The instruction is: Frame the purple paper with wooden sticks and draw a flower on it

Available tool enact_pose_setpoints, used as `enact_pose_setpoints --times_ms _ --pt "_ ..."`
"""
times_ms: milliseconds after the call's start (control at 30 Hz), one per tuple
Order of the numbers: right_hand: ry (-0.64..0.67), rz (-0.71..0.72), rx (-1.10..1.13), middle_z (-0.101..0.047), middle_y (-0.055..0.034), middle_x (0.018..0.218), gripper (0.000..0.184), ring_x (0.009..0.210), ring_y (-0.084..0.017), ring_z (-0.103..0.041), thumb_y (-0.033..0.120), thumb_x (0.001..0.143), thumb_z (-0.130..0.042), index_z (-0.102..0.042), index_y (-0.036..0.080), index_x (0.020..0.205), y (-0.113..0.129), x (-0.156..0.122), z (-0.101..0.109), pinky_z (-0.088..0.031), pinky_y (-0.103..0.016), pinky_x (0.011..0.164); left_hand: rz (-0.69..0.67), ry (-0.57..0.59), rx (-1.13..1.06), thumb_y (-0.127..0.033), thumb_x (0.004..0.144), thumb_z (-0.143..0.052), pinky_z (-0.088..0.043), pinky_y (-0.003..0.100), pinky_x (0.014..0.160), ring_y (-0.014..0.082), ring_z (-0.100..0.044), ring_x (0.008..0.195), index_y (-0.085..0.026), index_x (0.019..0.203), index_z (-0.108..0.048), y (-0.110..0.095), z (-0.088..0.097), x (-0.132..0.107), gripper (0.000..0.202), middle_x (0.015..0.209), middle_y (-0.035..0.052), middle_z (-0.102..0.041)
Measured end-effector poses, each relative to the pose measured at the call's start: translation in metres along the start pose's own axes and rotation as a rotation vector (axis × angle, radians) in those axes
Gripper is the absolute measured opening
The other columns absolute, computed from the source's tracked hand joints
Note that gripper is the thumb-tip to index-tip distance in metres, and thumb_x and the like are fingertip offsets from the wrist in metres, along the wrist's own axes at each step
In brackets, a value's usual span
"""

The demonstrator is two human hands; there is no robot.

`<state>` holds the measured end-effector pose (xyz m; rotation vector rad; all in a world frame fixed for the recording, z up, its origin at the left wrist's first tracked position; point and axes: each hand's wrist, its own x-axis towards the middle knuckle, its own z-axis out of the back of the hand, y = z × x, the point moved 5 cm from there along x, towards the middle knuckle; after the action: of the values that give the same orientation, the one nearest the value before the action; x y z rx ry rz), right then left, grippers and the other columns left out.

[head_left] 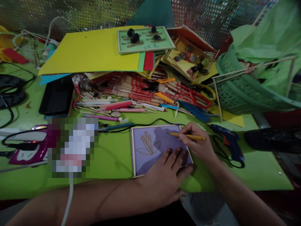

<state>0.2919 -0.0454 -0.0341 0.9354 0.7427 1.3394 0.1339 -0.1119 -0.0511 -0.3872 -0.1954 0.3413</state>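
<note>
On the green table lies a purple card (164, 135) framed with thin wooden sticks. Its left part carries a drawn flower (147, 144) with leaves in golden-brown lines. My right hand (197, 142) is closed around a yellow-brown marker pen (192, 137), whose tip is over the upper right part of the card; whether it touches the surface I cannot tell. Flat across the card's lower right portion rests my left hand (168, 172), fingers spread, holding nothing and covering the lower edge of the frame there.
Behind the card lie several pens (122, 105), wooden sticks and red-handled scissors (199, 99). A blue glue gun (229, 142) with its cable is at right, below a green basket (242, 91). Yellow paper sheets (94, 50) and a framed green card (145, 39) sit behind. A power strip (28, 150) is left.
</note>
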Motion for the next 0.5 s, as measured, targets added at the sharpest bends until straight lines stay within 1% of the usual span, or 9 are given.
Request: enact_pose_setpoints --times_ms 133,333,500 --pt "0.011 0.004 -0.004 -0.061 0.0014 0.07 0.009 0.058 -0.015 -0.055 0.025 0.083 -0.068 -0.059 0.024 0.08 -0.0018 -0.0004 0.0003 -0.044 -0.028 0.053 -0.004 0.003 0.001 -0.057 0.093 -0.058 -0.025 0.052 0.122 0.0368 -0.031 0.152 -0.017 0.155 -0.035 -0.0001 0.0009 0.0003 0.077 0.164 0.0239 -0.029" --pt "0.026 -0.003 0.001 -0.06 0.0021 0.068 0.009 0.057 -0.014 -0.053 0.024 0.084 -0.067 -0.059 0.024 0.08 -0.0017 -0.0008 -0.0001 -0.043 -0.027 0.052 0.004 0.014 0.014 -0.057 0.093 -0.057 -0.026 0.051 0.122 0.0357 -0.03 0.153 -0.018 0.154 -0.035 0.0013 0.0025 0.001 0.076 0.165 0.0223 -0.028" --pt "0.028 -0.007 -0.005 -0.06 0.0018 0.068 0.009 0.057 -0.014 -0.053 0.024 0.083 -0.067 -0.058 0.024 0.079 -0.0019 -0.0014 0.0005 -0.042 -0.027 0.052 -0.002 -0.011 0.008 -0.057 0.093 -0.058 -0.025 0.052 0.122 0.0363 -0.03 0.152 -0.017 0.154 -0.035 0.0 0.0013 0.0004 0.077 0.164 0.024 -0.028"
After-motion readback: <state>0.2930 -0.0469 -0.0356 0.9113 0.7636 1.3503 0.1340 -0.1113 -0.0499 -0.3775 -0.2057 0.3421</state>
